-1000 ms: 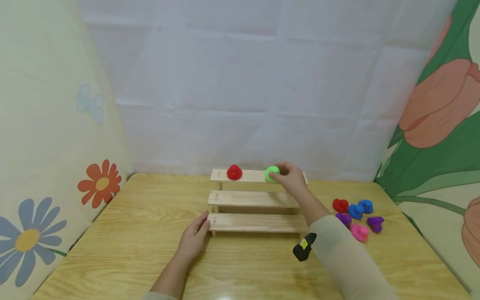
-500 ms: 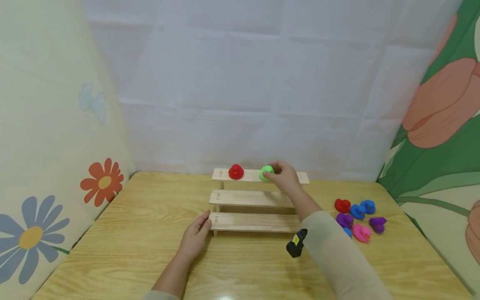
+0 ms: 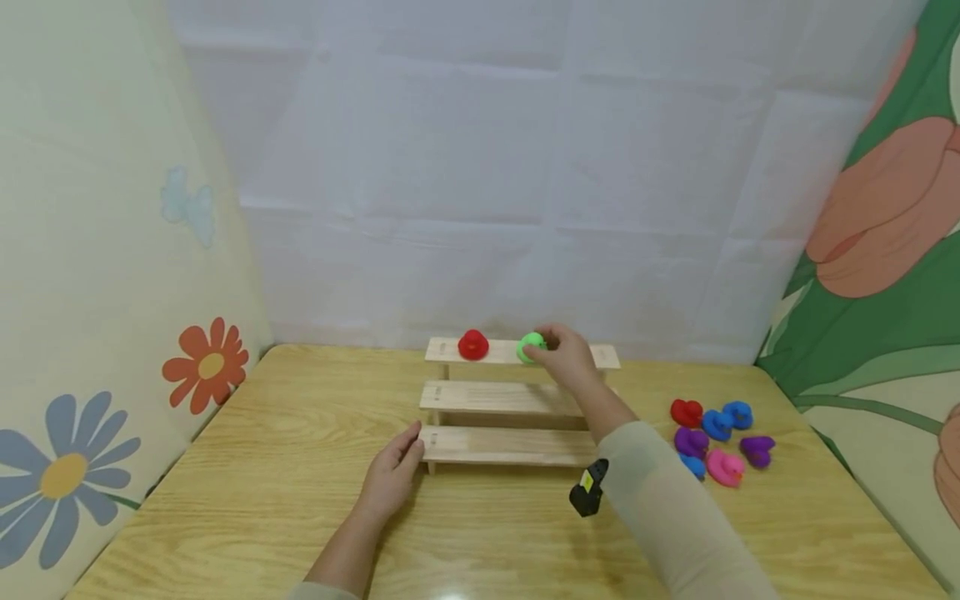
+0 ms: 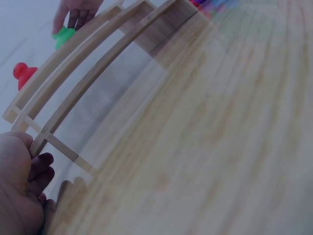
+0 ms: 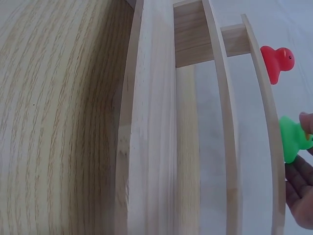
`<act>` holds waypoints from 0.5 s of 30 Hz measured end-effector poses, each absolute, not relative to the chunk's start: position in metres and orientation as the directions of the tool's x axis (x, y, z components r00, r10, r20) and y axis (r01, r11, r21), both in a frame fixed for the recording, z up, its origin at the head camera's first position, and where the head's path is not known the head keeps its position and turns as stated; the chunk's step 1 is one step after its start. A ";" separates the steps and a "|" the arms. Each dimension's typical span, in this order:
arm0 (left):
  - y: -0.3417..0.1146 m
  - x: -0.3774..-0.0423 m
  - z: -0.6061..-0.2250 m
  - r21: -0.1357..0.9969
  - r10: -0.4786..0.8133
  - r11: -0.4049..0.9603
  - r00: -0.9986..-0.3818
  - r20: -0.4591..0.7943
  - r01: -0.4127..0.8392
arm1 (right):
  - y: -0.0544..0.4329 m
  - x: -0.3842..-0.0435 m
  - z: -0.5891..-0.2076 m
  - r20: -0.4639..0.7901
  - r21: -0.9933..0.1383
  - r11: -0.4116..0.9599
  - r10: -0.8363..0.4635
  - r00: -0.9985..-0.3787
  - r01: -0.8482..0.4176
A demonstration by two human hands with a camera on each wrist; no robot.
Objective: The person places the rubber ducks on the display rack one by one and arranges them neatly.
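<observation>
A three-tier wooden stand [image 3: 517, 446] has a red rubber duck [image 3: 473, 344] on the left of its top tier. To the right of that duck, my right hand [image 3: 567, 357] pinches a green rubber duck [image 3: 531, 347] between thumb and fingers. The right wrist view shows the green duck [image 5: 290, 139] with its base against the top board. My left hand [image 3: 392, 473] holds the left end of the lowest board, thumb at its edge. In the left wrist view, curled fingers [image 4: 41, 178] show below that board end.
Right of the stand, several rubber ducks lie on the wooden table [image 3: 300, 433]: a red duck [image 3: 686, 412], a pink duck [image 3: 725, 468], and blue and purple ones. A white cloth [image 3: 420, 167] hangs behind, with flower-patterned sheets at both sides.
My right hand has moved the green duck a little left along the top tier, closer to the red duck. My left hand stays at the stand's left end.
</observation>
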State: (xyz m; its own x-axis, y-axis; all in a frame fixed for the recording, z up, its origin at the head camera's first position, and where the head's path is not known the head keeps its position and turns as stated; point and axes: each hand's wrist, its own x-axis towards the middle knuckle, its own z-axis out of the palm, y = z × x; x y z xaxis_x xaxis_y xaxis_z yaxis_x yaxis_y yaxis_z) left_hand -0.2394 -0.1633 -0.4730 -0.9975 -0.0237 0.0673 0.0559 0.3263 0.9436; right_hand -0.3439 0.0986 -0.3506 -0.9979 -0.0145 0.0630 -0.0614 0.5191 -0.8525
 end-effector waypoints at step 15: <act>-0.164 -0.240 -0.474 0.938 -0.035 0.344 -0.997 0.065 0.049 | 0.100 -0.343 -0.353 0.057 -0.875 0.481 -0.027 -0.998 -0.063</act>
